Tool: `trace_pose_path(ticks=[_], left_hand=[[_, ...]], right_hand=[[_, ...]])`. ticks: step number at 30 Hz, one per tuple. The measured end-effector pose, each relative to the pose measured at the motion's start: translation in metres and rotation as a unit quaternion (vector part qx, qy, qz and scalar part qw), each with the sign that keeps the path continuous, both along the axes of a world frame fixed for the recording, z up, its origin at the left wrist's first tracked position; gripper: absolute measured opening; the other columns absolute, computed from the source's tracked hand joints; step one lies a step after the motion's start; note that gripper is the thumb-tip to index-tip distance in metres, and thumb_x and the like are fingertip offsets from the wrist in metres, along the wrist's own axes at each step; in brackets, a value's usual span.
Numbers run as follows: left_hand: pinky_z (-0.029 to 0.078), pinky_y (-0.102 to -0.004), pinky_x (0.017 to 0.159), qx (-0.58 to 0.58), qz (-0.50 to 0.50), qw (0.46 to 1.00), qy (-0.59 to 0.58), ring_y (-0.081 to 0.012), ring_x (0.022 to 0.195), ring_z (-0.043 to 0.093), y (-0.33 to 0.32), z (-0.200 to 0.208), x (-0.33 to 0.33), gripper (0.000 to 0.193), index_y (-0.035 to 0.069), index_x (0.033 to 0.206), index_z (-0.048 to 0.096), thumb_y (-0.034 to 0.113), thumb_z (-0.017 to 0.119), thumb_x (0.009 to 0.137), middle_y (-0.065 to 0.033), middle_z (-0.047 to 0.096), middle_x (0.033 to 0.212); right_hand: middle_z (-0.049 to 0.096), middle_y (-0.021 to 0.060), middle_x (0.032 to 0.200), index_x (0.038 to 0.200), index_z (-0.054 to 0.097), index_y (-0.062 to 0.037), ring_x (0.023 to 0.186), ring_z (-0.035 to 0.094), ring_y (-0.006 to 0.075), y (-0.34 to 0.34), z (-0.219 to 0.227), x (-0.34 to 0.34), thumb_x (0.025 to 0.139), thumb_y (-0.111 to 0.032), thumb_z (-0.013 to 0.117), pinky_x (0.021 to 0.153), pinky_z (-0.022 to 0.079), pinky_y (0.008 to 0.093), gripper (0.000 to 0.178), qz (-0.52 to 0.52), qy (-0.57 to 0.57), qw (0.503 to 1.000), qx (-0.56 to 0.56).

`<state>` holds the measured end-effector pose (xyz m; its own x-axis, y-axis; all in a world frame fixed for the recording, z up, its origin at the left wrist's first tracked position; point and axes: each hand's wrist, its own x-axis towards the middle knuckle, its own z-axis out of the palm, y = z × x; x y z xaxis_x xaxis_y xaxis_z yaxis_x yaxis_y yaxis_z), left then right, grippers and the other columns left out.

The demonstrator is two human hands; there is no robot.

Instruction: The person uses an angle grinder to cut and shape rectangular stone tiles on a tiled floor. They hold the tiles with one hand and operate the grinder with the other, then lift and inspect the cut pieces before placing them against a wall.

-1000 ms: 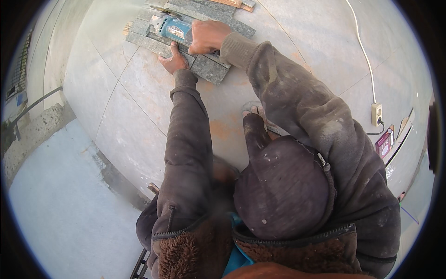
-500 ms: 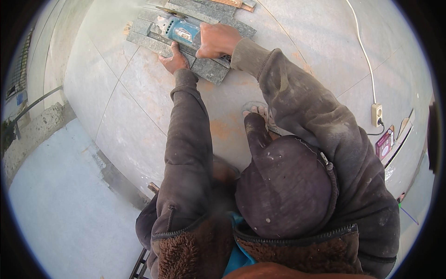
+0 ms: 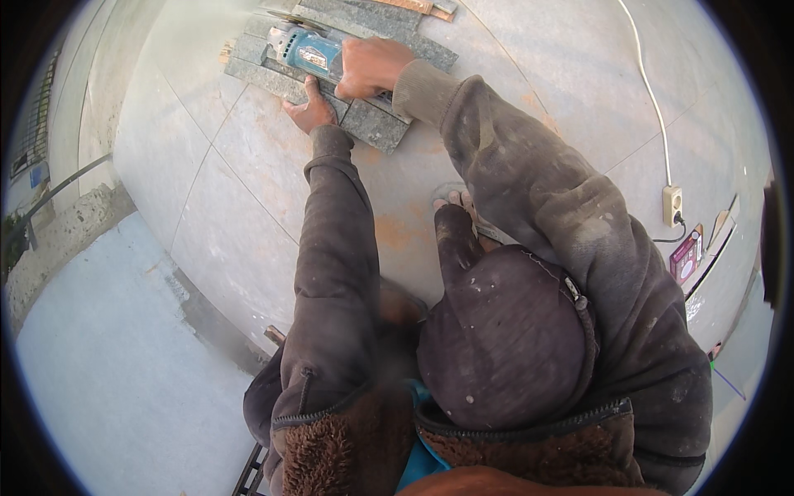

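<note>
My right hand is closed round the body of a blue angle grinder. The grinder's metal head and thin disc point to the upper left, over grey stone slabs. Pale dust blurs the air beyond the disc. My left hand holds the near edge of a grey stone slab, thumb on top and a finger out to the left. Its other fingers are partly hidden. Another rough grey slab lies just right of that hand, below the grinder.
More slabs and wooden strips lie at the top. A white cable runs down to a socket block on the right, near a purple box. My foot rests on the tiled floor. A concrete ledge lies left.
My right hand and the grinder have moved slightly to the left along the slabs. My left hand stays in almost the same place on the slab edge.
</note>
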<state>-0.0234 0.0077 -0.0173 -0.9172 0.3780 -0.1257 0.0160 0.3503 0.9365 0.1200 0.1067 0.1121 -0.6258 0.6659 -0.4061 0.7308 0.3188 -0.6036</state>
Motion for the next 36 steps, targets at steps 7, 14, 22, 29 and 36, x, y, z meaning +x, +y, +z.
trace_pose_path(ticks=[7, 14, 22, 29, 36], left_hand=[[0.037, -0.0393, 0.113, -0.025, 0.023, 0.999, 0.015, -0.0392, 0.132, 0.048, 0.000, -0.015, -0.005, 0.102, -0.021, 0.142, 0.031, 0.046, 0.078, 0.081, -0.0340, 0.047, 0.141], [0.038, -0.0406, 0.111, -0.004, 0.004, 1.000, 0.002, -0.0397, 0.131, 0.049, 0.000, -0.003, 0.002, 0.100, -0.020, 0.141, 0.033, 0.046, 0.077, 0.081, -0.0339, 0.048, 0.140], [0.041, -0.0400, 0.108, -0.007, 0.020, 1.000, 0.022, -0.0385, 0.126, 0.053, 0.000, -0.012, -0.005, 0.094, -0.019, 0.139, 0.036, 0.043, 0.078, 0.082, -0.0324, 0.052, 0.136], [0.044, -0.0393, 0.106, -0.018, 0.015, 1.000, 0.016, -0.0373, 0.124, 0.055, 0.004, 0.006, 0.009, 0.096, -0.019, 0.140, 0.036, 0.043, 0.078, 0.081, -0.0317, 0.053, 0.135], [0.043, -0.0389, 0.106, -0.016, 0.019, 1.000, 0.017, -0.0372, 0.126, 0.054, 0.002, 0.000, 0.001, 0.096, -0.019, 0.141, 0.035, 0.043, 0.078, 0.081, -0.0314, 0.053, 0.136]], right_hand=[[0.073, 0.0196, 0.105, 0.119, 0.064, -0.0014, 0.100, 0.072, 0.0347, 0.002, 0.004, -0.008, 0.075, -0.035, 0.073, 0.085, 0.057, 0.0433, 0.056, 0.003, -0.009, 1.000, 0.004], [0.072, 0.0218, 0.106, 0.120, 0.061, -0.0006, 0.099, 0.072, 0.0360, 0.005, -0.002, -0.015, 0.071, -0.032, 0.073, 0.085, 0.057, 0.0445, 0.059, -0.004, 0.005, 1.000, 0.009], [0.073, 0.0193, 0.104, 0.118, 0.062, -0.0006, 0.099, 0.072, 0.0342, 0.001, 0.002, -0.006, 0.074, -0.034, 0.072, 0.085, 0.057, 0.0424, 0.056, 0.018, -0.009, 1.000, 0.004], [0.073, 0.0202, 0.103, 0.117, 0.061, -0.0002, 0.098, 0.072, 0.0353, -0.005, 0.003, 0.012, 0.073, -0.029, 0.073, 0.085, 0.057, 0.0432, 0.054, 0.003, -0.013, 1.000, 0.011], [0.072, 0.0206, 0.103, 0.115, 0.060, -0.0001, 0.098, 0.071, 0.0359, -0.010, 0.005, 0.021, 0.072, -0.029, 0.074, 0.086, 0.056, 0.0441, 0.053, 0.005, -0.004, 1.000, 0.006]])
